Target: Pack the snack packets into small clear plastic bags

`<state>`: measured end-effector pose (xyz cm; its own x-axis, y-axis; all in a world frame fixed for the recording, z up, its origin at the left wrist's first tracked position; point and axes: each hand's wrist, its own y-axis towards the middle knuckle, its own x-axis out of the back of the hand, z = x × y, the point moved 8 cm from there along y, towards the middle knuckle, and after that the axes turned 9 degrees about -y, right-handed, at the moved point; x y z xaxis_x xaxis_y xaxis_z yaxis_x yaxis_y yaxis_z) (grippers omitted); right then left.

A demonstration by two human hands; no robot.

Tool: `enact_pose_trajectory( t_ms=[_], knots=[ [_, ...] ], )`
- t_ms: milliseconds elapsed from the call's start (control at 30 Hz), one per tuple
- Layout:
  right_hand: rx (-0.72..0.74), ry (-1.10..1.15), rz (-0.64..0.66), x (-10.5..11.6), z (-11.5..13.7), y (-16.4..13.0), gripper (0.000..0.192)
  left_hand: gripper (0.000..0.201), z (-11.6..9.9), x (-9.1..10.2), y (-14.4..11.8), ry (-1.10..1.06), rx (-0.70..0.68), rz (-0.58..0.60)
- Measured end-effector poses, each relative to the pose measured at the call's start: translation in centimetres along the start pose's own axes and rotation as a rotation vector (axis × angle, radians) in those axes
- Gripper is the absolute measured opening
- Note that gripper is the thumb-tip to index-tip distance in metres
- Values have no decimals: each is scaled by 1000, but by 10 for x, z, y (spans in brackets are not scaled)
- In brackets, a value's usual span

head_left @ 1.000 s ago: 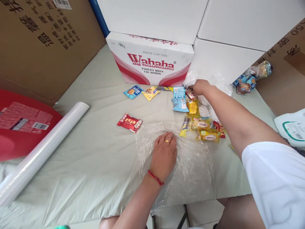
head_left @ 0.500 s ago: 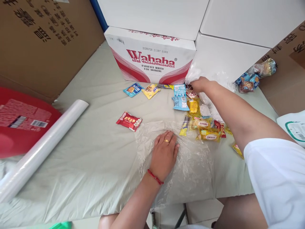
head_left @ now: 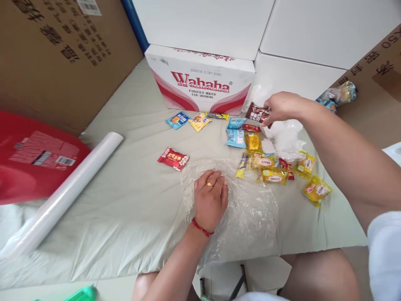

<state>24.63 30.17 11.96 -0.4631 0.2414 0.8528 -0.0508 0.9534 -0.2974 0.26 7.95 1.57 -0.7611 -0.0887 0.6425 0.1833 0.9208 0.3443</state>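
My right hand (head_left: 283, 108) pinches a dark brown snack packet (head_left: 255, 112) and holds it over the pile by the water carton. My left hand (head_left: 211, 196) rests palm down on a clear plastic sheet (head_left: 250, 221), fingers extended. Beneath and beside the right hand lie a crumpled white plastic bag (head_left: 286, 140), a red packet (head_left: 251, 127), a light blue packet (head_left: 235, 138) and several yellow-wrapped snacks (head_left: 274, 175). Ahead of my left hand sits a red packet with white print (head_left: 173, 159). A blue packet (head_left: 178, 119) and a yellow packet (head_left: 199, 121) lie before the carton.
The Wahaha carton (head_left: 203, 83) stands against white boxes (head_left: 203, 25) at the back. Brown cardboard boxes (head_left: 62, 75) flank the table. On the left are a roll of clear film (head_left: 72, 188) and a red bag (head_left: 34, 159). More wrapped snacks (head_left: 341, 94) lie far right.
My right hand has come up from the pile beside the carton, now with the dark brown packet in its fingers. My left hand stays on the plastic sheet. The view has shifted slightly.
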Motion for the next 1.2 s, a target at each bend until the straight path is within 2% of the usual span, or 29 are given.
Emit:
enact_pose_trajectory(
  t_ms=[67,167,267,300,400,533,633,700,833,967,1200],
  knots=[
    [-31,76,-29,7,-4,-36,44,29,7,3,1,78,73,9],
    [1,412,-249,13,8,-97,36,34,17,-3,1,133,152,100],
    [234,587,-493,3,58,-157,34,38,25,-8,0,62,194,148],
    [262,636,-572,-5,74,-174,33,39,29,-8,0,17,215,142],
    [302,660,-600,-45,128,-202,32,42,41,-4,2,-140,276,90],
    [271,605,-580,-89,168,-214,39,42,50,4,5,-273,316,18],
    [406,588,-507,-101,183,-221,36,43,50,3,4,-252,349,8],
    [463,611,-483,-98,185,-224,43,43,44,0,3,-197,327,38],
    [428,596,-450,-90,184,-218,51,44,33,-6,2,-87,266,101],
    [458,531,-346,-92,193,-206,45,51,32,-6,3,-88,278,112],
    [426,657,-449,-82,184,-201,43,61,36,-1,3,-226,335,95]
  ],
)
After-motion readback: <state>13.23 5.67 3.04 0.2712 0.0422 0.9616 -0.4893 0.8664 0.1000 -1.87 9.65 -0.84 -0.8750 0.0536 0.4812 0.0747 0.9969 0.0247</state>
